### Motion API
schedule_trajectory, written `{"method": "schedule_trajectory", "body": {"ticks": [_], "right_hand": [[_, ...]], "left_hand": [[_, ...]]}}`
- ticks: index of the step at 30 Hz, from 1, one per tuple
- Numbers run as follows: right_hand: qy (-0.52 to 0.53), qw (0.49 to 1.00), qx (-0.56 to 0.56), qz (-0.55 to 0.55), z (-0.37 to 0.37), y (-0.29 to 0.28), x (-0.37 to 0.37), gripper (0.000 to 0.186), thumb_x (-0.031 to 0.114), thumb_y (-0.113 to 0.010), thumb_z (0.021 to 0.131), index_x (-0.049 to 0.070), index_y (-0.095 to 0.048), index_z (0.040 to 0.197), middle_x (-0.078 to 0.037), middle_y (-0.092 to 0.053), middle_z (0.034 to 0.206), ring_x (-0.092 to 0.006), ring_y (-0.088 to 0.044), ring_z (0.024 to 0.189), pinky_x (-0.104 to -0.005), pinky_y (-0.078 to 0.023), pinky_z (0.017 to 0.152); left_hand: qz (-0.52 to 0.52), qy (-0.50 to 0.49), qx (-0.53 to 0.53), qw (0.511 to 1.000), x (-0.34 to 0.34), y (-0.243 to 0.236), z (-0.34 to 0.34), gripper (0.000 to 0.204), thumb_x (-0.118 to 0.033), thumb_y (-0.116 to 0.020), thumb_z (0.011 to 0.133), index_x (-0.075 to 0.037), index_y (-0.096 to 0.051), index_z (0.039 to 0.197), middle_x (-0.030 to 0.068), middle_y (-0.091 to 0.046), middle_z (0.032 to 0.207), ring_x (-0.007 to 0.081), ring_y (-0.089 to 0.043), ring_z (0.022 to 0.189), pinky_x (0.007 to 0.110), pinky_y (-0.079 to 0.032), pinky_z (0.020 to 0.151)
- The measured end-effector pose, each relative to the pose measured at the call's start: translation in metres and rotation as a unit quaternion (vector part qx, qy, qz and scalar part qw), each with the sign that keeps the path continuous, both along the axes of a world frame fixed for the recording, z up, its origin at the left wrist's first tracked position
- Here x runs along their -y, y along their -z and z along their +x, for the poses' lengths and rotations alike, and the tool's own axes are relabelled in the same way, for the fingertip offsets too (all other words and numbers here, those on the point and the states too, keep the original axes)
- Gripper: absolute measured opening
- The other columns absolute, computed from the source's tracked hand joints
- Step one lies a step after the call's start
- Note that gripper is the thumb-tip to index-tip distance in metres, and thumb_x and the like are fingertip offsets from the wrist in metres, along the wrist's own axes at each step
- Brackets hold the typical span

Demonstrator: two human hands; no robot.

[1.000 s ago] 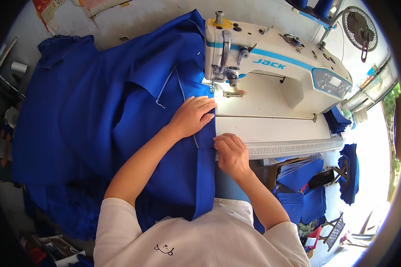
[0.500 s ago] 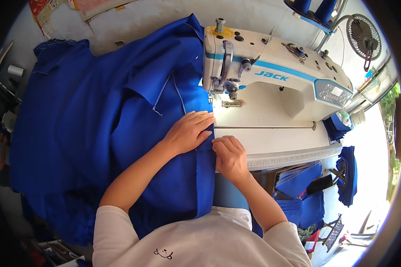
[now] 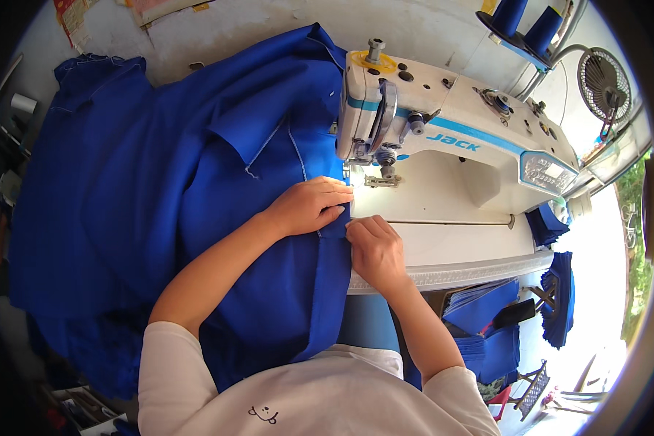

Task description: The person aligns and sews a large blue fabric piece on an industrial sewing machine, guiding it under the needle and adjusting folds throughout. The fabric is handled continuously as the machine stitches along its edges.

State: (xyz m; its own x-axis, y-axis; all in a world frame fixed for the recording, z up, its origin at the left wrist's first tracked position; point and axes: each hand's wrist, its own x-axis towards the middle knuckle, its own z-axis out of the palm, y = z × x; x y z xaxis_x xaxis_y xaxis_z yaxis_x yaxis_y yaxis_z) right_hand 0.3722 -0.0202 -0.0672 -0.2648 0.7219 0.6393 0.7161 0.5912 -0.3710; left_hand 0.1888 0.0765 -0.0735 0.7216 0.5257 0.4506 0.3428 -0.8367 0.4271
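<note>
We logged a large royal-blue woven garment (image 3: 160, 211) spread over the left part of the white tabletop (image 3: 458, 251), its bulk heaped toward the far left and its near end hanging down toward our lap. A lighter stitched seam ran along one folded panel near the machine.

We logged our left hand (image 3: 309, 206) lying palm down on the blue cloth, fingers curled and pressing its folded edge just before the needle area; it gripped nothing that we could make out. Our right hand (image 3: 374, 251) sat just beside it, touching the same edge, fingers bent and pinching the cloth's hem against the tabletop.

We logged a white industrial sewing machine with light-blue trim (image 3: 443, 145) standing directly beyond both hands, its presser foot (image 3: 381, 178) close to the left fingertips.

Further items noted: two dark-blue thread cones (image 3: 527, 22) on a stand behind the machine; a small round grey fan (image 3: 603, 80) at the far right; a stack of folded blue fabric pieces (image 3: 487, 320) below the tabletop's right edge; more blue cloth (image 3: 559, 298) draped farther right. We wore a white short-sleeved shirt (image 3: 305, 396).
</note>
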Motion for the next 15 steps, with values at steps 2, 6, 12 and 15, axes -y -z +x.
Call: {"method": "schedule_trajectory", "body": {"ticks": [2,6,12,15], "right_hand": [[0.006,1.0,-0.002,-0.005,0.002,0.0,-0.005,0.017,-0.007,-0.06,0.067,0.007,-0.056,0.075,-0.005,-0.057,0.075,-0.0249,-0.058,0.072,-0.0359,-0.05,0.066],[-0.003,1.0,-0.007,-0.007,0.001,0.003,-0.009,0.016,-0.006,-0.06,0.068,0.007,-0.056,0.074,-0.005,-0.056,0.074,-0.0249,-0.058,0.072,-0.0364,-0.05,0.065],[-0.005,1.0,-0.015,-0.001,0.001,0.001,-0.023,0.014,-0.006,-0.061,0.07,0.007,-0.056,0.073,-0.006,-0.056,0.073,-0.0253,-0.059,0.07,-0.0368,-0.049,0.062],[0.01,1.0,-0.015,-0.013,-0.001,-0.002,-0.029,0.012,-0.004,-0.061,0.073,0.007,-0.057,0.075,-0.006,-0.056,0.073,-0.0255,-0.059,0.07,-0.0369,-0.049,0.063]], "left_hand": [[0.0,-0.023,0.016,1.0,0.013,0.003,0.002,0.036,-0.01,-0.068,0.082,-0.006,-0.065,0.118,0.0092,-0.064,0.125,0.0277,-0.06,0.115,0.038,-0.048,0.098],[0.012,-0.032,0.012,0.999,0.028,-0.006,0.0,0.036,-0.009,-0.069,0.081,-0.007,-0.066,0.117,0.0079,-0.065,0.124,0.026,-0.06,0.114,0.038,-0.047,0.098],[0.017,0.003,-0.004,1.0,-0.003,-0.004,-0.002,0.035,-0.012,-0.068,0.082,-0.01,-0.066,0.117,0.006,-0.065,0.123,0.0243,-0.06,0.111,0.038,-0.046,0.097],[0.006,0.003,-0.02,1.0,-0.012,-0.003,-0.001,0.037,-0.018,-0.066,0.085,-0.008,-0.063,0.12,0.0069,-0.062,0.126,0.0244,-0.056,0.117,0.038,-0.043,0.1]]}}
